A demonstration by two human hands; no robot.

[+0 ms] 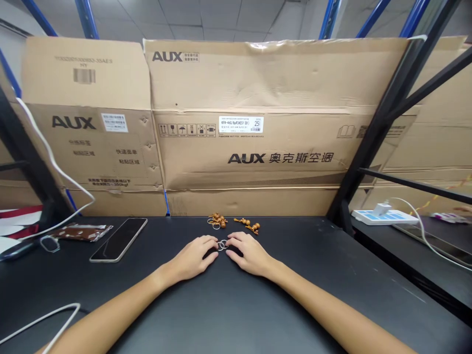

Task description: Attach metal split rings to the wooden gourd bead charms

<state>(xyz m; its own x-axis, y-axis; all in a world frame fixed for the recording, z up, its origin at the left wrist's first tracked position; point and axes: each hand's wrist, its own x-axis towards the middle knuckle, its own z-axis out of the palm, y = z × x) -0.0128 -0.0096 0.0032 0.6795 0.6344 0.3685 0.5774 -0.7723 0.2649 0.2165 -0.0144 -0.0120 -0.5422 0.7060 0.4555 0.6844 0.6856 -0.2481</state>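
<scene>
Left hand (191,256), right hand (249,254) palm-down, fingers narrowed, flanking metal split rings (221,245); grip unclear. Wooden gourd charms (217,220) beyond rings; smartphone (118,239) left of rings.

This place seems to be a storage room or small warehouse, with a work corner inside it. Tall steel racks (372,123) with blue and black frames stand on both sides, and big flattened cardboard cartons (273,98) for AUX air conditioners are standing against them at the far side. Above are plain ceiling panels (191,19), and a long black work table (295,265) runs across the near side, with a white power strip (383,216) on a lower surface at right.
</scene>
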